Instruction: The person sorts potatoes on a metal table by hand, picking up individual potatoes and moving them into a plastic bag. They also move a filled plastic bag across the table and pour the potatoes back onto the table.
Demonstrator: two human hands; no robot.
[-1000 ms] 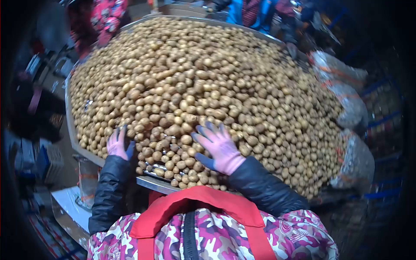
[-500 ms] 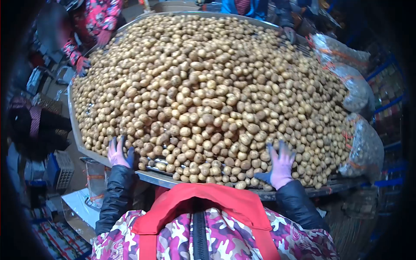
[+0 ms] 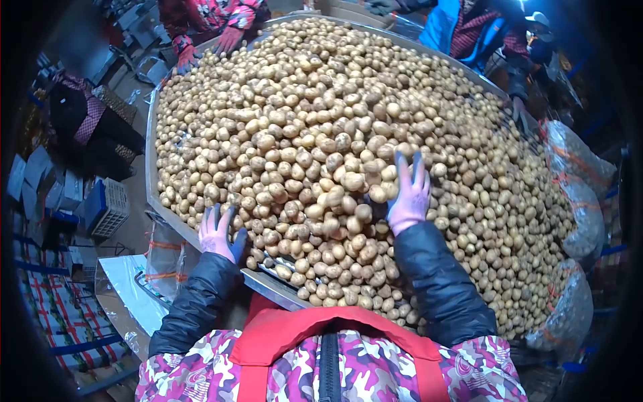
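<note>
Potatoes (image 3: 301, 114), a big heap, are covering almost the whole tabletop (image 3: 276, 288), sloping down toward its near edge. They are looking small to medium, mostly round, some oval, skins tan to yellow-brown, with darker, dirty-looking patches on some; paler ones are catching the light mid-heap. A few just ahead of the right hand (image 3: 410, 195) are showing blurred. The right hand, in a pink glove with bluish fingers, is lying against the heap's near slope, fingers stretched forward and touching potatoes; its grip is released, nothing clasped, the thumb partly hidden among the potatoes. The left hand (image 3: 219, 234), gloved alike, is resting at the near-left edge beside the potatoes, fingers spread, thumb out, grip also loose and holding nothing. Between the hands, near the metal rim, a small gap is exposing some of the surface. Clear bags (image 3: 581, 208) with orange bands are standing along the right side. Across the heap, a co-worker's reddish gloves (image 3: 187, 59) are touching the far-left edge, and a person in a blue jacket (image 3: 439, 27) is standing at the far side. A white-and-blue crate (image 3: 115, 209) is sitting off to the left.
</note>
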